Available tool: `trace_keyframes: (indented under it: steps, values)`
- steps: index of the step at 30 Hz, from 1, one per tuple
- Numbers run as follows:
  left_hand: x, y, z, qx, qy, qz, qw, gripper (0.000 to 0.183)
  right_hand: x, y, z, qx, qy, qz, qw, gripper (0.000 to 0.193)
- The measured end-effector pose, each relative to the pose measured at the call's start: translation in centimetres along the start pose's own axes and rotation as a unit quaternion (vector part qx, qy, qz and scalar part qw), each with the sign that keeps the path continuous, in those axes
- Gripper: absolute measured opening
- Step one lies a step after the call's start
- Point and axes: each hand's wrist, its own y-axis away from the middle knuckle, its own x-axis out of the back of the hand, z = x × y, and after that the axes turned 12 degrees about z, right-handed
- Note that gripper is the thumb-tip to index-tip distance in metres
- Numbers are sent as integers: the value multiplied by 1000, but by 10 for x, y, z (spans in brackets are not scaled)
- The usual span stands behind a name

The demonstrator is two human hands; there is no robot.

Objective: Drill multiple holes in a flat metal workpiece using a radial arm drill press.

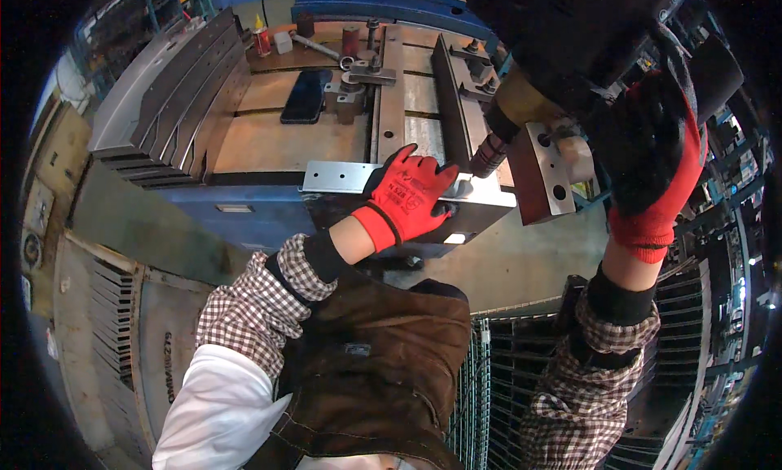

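"Where is the workpiece on your feed?"

"I see the angled metal plate (328, 177) lying along the front edge of the table (265, 148), held by the red-gloved left hand (410, 195), fingers across its top and thumb at its near side."

"And the spindle tool (490, 154)?"

"Pointing down at the plate's right-hand part, just beside the glove. Whether its tip touches metal, I cannot tell from here."

"The right hand (656, 148)?"

"Raised near the dark machine head (546, 38), beyond the table's right edge. Its fingers are lost in shadow; I cannot tell whether they grip anything."

"What else do I have?"

"Bent metal sheets (183, 103) stand along the table's left edge, a red bottle (261, 42) stands near the far left corner, and a dark phone (306, 97) lies between the sheets and some clamps (349, 99)."
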Motion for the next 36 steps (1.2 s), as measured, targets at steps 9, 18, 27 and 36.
trace_keyframes:
  steps: [9,18,27,36]
  values:
    - [-1,1,0,5,3,0,1000,73,-3,6,7,-40,-86,29,995,45]
    - [1,0,1,9,35,24,999,72,-21,-10,0,17,-111,83,990,47]
    - [0,4,-2,-1,34,33,999,67,-24,-3,-4,-31,-147,70,986,49]
    - [4,0,2,17,43,3,999,69,-22,-5,-7,-45,-166,66,983,51]
